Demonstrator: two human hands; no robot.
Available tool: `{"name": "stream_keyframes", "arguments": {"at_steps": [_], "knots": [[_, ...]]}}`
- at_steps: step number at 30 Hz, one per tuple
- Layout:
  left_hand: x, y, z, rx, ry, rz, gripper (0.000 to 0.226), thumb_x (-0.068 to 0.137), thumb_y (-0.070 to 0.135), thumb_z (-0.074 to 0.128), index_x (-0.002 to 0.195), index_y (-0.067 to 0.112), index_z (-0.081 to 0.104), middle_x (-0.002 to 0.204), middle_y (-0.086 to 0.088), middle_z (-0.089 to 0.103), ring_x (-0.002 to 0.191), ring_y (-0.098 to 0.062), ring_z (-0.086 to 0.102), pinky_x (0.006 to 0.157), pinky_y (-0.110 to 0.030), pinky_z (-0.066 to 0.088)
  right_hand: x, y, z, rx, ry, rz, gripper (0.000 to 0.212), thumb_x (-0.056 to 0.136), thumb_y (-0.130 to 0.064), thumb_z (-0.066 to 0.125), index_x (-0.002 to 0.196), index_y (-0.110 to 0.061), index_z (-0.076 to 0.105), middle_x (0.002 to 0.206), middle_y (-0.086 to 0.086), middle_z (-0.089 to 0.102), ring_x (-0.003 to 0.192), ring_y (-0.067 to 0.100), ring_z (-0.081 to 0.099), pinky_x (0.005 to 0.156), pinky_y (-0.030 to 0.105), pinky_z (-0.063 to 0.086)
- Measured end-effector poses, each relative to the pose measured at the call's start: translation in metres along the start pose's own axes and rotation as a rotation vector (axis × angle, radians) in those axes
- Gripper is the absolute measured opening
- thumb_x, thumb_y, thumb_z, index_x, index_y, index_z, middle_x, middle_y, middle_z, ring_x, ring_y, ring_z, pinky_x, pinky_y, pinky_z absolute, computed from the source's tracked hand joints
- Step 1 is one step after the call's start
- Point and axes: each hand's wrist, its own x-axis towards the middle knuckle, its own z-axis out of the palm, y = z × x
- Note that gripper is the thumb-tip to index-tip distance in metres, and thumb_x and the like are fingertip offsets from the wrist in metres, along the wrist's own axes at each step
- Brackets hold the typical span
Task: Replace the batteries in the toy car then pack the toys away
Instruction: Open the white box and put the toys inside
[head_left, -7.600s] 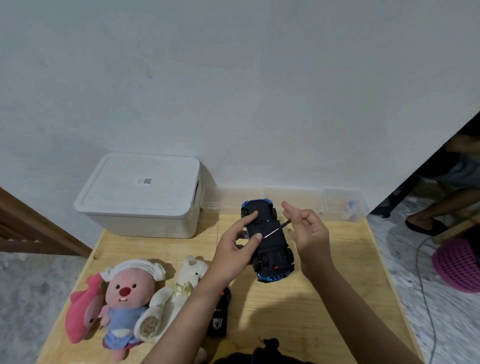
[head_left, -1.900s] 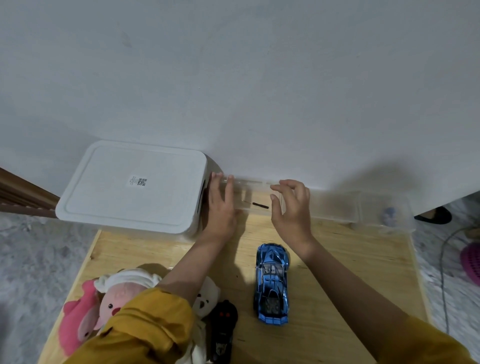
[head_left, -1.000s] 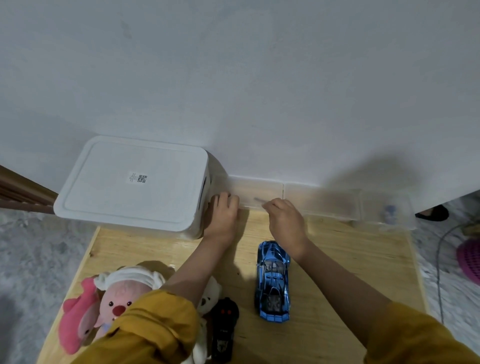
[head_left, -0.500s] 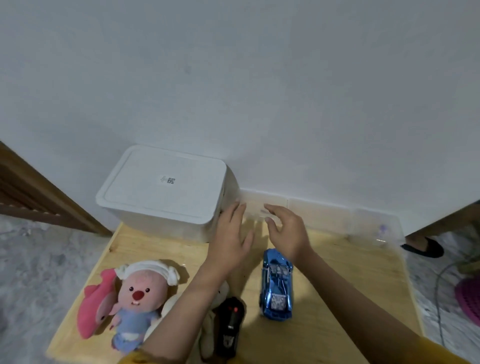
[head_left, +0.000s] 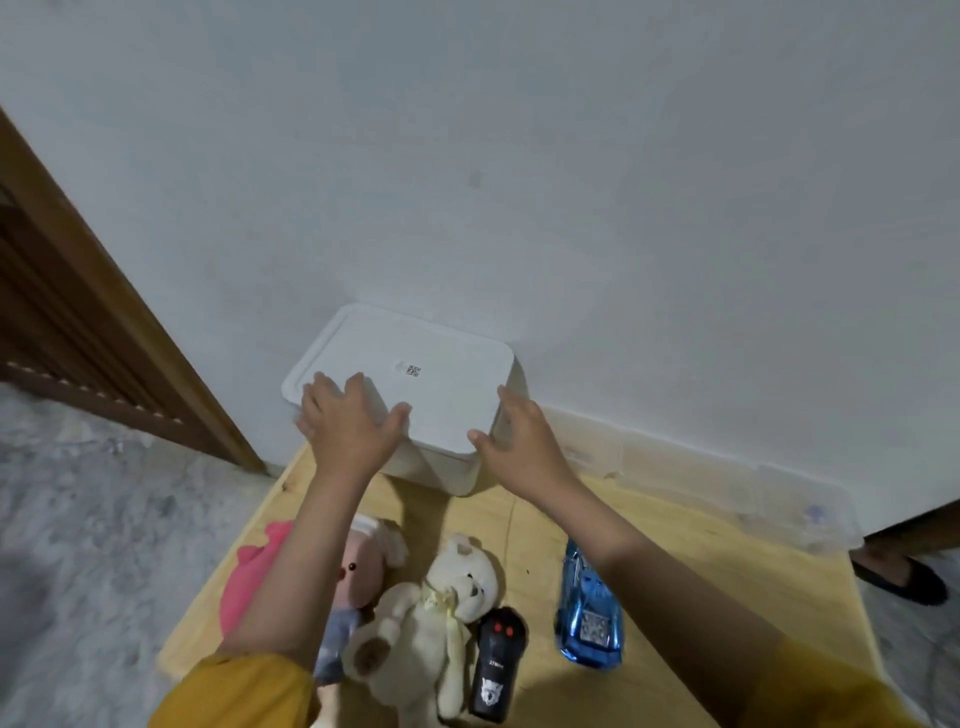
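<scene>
Packing seems to be just starting. Both hands are on the closed white box (head_left: 415, 384) at the wall: the left hand (head_left: 349, 422) lies flat on the lid with spread fingers, and the right hand (head_left: 514, 434) touches the right corner, fingers relaxed, holding nothing. I judge the lid must come off next. The blue toy car (head_left: 589, 608) stands on its wheels on the wooden table (head_left: 701, 561), so the battery work looks finished. The car, black remote (head_left: 496, 660), white bear (head_left: 431, 618) and pink doll (head_left: 358, 566) are not yet packed.
</scene>
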Motion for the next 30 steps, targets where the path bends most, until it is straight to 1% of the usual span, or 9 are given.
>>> {"name": "stream_keyframes", "arguments": {"at_steps": [2,5,10,12,15,16,19,25,30], "knots": [[0.008,-0.008,-0.002,0.046,-0.036,-0.046,0.076,0.079,0.061,0.058,0.137,0.014,0.041,0.150,-0.027,0.015,0.142,-0.040,0.004,0.111,-0.060,0.011,0.005,-0.003,0.004,-0.020,-0.025,0.025,0.074,0.090,-0.038,0.057,0.148,-0.011,0.020,0.152,0.007,0.025,0.141,0.021,0.024,0.112,0.030,0.022],[0.015,-0.012,-0.005,0.056,-0.076,-0.071,0.085,0.075,0.070,0.056,0.139,0.018,0.036,0.154,-0.028,0.003,0.143,-0.042,-0.005,0.111,-0.061,0.006,0.011,-0.006,0.008,-0.052,-0.056,0.036,0.073,0.091,-0.039,0.055,0.148,-0.012,0.019,0.150,0.008,0.027,0.139,0.023,0.026,0.110,0.031,0.026],[0.026,-0.017,-0.011,0.044,-0.125,-0.085,0.095,0.065,0.079,0.059,0.137,0.023,0.034,0.154,-0.028,-0.007,0.142,-0.045,-0.011,0.110,-0.063,0.002,0.015,-0.009,0.015,-0.067,-0.073,0.050,0.073,0.091,-0.041,0.052,0.148,-0.013,0.016,0.152,0.006,0.020,0.140,0.024,0.022,0.111,0.034,0.027],[0.030,-0.018,-0.013,0.057,-0.133,-0.096,0.099,0.059,0.083,0.059,0.134,0.023,0.035,0.153,-0.029,-0.001,0.141,-0.047,-0.003,0.111,-0.062,0.007,0.014,-0.010,0.016,-0.068,-0.062,0.053,0.074,0.091,-0.041,0.053,0.148,-0.013,0.016,0.152,0.007,0.019,0.141,0.024,0.020,0.111,0.034,0.027],[0.033,-0.017,-0.018,0.098,-0.103,-0.090,0.108,0.050,0.088,0.057,0.132,0.020,0.039,0.140,-0.026,0.024,0.129,-0.045,0.021,0.106,-0.052,0.026,0.013,-0.015,0.018,-0.075,-0.048,0.072,0.075,0.089,-0.043,0.055,0.146,-0.011,0.019,0.151,0.007,0.018,0.141,0.024,0.017,0.108,0.034,0.029],[0.034,-0.016,-0.019,0.091,-0.092,-0.091,0.110,0.048,0.088,0.059,0.133,0.020,0.040,0.136,-0.024,0.027,0.125,-0.043,0.024,0.102,-0.049,0.030,0.014,-0.017,0.019,-0.076,-0.042,0.082,0.073,0.089,-0.043,0.056,0.144,-0.010,0.023,0.149,0.008,0.019,0.140,0.024,0.016,0.106,0.034,0.030],[0.035,-0.014,-0.023,0.046,-0.076,-0.107,0.112,0.048,0.082,0.068,0.136,0.018,0.040,0.133,-0.022,0.029,0.121,-0.038,0.026,0.095,-0.043,0.037,0.017,-0.026,0.024,-0.078,-0.028,0.109,0.066,0.086,-0.043,0.060,0.136,-0.010,0.031,0.143,0.013,0.020,0.136,0.028,0.014,0.103,0.035,0.031],[0.034,-0.011,-0.031,-0.026,-0.041,-0.105,0.111,0.045,0.078,0.073,0.134,0.018,0.042,0.135,-0.019,0.026,0.124,-0.036,0.022,0.094,-0.040,0.037,0.019,-0.033,0.027,-0.053,0.026,0.123,0.065,0.085,-0.041,0.063,0.134,-0.013,0.031,0.147,0.015,0.012,0.137,0.029,0.007,0.102,0.037,0.032],[0.030,-0.003,-0.040,-0.044,0.002,-0.104,0.114,0.043,0.077,0.075,0.135,0.019,0.043,0.135,-0.018,0.025,0.124,-0.035,0.022,0.092,-0.040,0.040,0.018,-0.038,0.019,-0.038,0.064,0.113,0.066,0.085,-0.040,0.062,0.136,-0.013,0.030,0.146,0.015,0.013,0.134,0.031,0.009,0.101,0.038,0.032]]}}
